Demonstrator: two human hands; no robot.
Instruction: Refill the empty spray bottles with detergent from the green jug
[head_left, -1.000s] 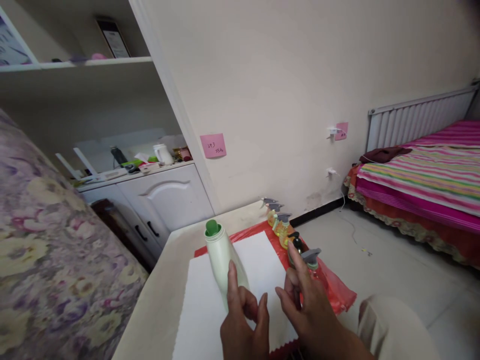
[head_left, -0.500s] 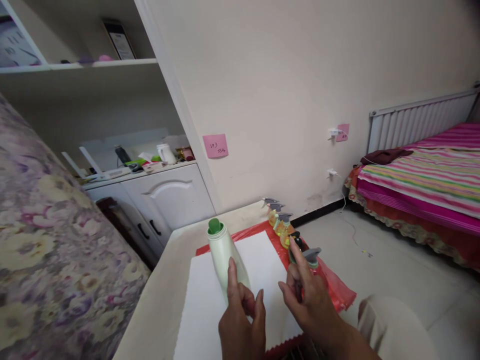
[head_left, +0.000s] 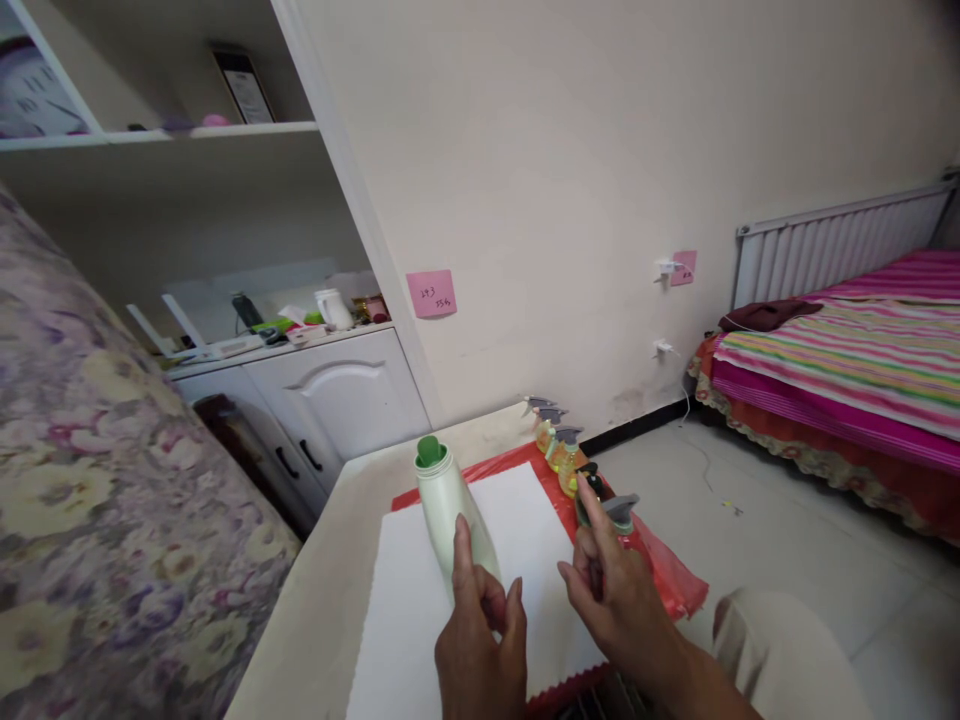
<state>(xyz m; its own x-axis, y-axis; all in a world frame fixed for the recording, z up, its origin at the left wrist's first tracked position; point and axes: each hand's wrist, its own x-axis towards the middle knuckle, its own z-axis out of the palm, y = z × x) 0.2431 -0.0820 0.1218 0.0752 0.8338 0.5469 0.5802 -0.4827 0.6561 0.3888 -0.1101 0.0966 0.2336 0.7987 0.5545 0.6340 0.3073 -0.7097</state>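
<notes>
A pale green bottle with a darker green piece in its uncapped mouth stands, looking tilted, on a white sheet. My left hand is in front of it, index finger extended and thumb apart, holding nothing. The fingertip overlaps the bottle; I cannot tell whether it touches. Over the sheet's right side, my right hand also points its index finger, thumb spread, with nothing held. Beyond that fingertip runs a row of small bottles with grey or black tops, among them a yellowish bottle and a grey-topped one.
Red plastic lies under the sheet on a cream tabletop. A floral curtain hangs at left, beside a white cabinet with cluttered shelves. At right is a bed. A beige-clad knee shows lower right.
The view has shifted very slightly. Both hands keep the same pointing pose, and the bottles stay in place.
</notes>
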